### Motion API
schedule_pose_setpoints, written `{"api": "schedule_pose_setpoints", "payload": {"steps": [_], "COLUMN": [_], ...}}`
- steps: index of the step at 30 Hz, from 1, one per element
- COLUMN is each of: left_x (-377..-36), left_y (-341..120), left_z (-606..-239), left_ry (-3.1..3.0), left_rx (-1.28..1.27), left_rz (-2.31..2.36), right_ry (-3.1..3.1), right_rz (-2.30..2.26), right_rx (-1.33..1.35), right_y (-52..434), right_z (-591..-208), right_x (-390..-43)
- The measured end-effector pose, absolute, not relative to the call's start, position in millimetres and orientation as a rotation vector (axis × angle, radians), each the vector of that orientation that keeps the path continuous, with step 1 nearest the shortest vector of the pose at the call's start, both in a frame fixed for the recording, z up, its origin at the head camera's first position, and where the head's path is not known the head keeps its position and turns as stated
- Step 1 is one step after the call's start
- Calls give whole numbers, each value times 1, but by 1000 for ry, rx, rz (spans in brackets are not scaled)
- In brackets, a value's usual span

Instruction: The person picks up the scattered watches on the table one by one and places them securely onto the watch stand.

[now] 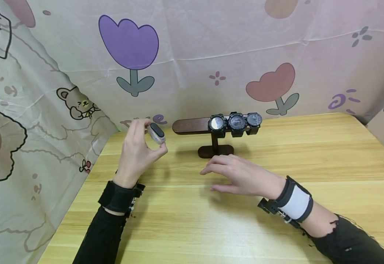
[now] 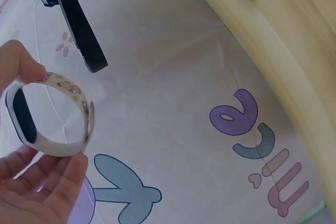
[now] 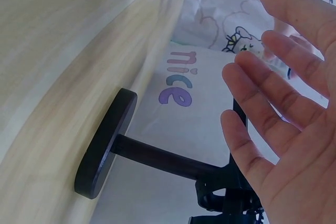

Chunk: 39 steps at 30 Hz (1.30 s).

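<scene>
Bare wood table [image 1: 278, 220], wide free strip between hands and front edge. Left hand [image 1: 136, 154] raised above table, fingers curled, pinching white fitness band [image 1: 156, 133] with black oval face, just left of stand's bar. Right hand [image 1: 241, 175] flat, fingers straight, holding nothing, hovering before dark T-shaped watch stand [image 1: 192, 126]. Three black watches [image 1: 236, 122] on bar's right half. Backdrop cloth [image 1: 212, 51] reads "nice"; "HAPPY" far left.

Your left hand [image 1: 136, 154] pinches a white fitness band [image 1: 155, 134] with a dark oblong face, its strap closed into a loop and printed with small coloured figures. You hold it above the table, just left of the stand's bar, face turned up and toward you.
</scene>
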State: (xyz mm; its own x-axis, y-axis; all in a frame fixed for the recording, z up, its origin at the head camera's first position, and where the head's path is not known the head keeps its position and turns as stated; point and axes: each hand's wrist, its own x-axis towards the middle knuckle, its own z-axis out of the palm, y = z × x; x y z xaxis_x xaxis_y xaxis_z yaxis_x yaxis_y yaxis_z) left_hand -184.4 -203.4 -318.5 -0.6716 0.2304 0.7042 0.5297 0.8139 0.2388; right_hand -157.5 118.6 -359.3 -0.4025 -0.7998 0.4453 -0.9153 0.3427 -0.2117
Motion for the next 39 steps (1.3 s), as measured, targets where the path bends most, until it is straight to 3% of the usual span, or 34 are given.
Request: {"api": "schedule_pose_setpoints", "payload": {"steps": [22,39], "left_x": [-190,-202], "left_y": [-203,-210], "left_z": [-324,-332], "left_ry": [-2264,-2382], "left_rx": [-893,-892], "left_rz": [-506,-649], "right_ry": [-2319,-2143], "right_rz": [631,755], "right_rx": [1513,1483], "right_y": [124,146], "right_z": [-347,-327], "right_x": [-158,-170]}}
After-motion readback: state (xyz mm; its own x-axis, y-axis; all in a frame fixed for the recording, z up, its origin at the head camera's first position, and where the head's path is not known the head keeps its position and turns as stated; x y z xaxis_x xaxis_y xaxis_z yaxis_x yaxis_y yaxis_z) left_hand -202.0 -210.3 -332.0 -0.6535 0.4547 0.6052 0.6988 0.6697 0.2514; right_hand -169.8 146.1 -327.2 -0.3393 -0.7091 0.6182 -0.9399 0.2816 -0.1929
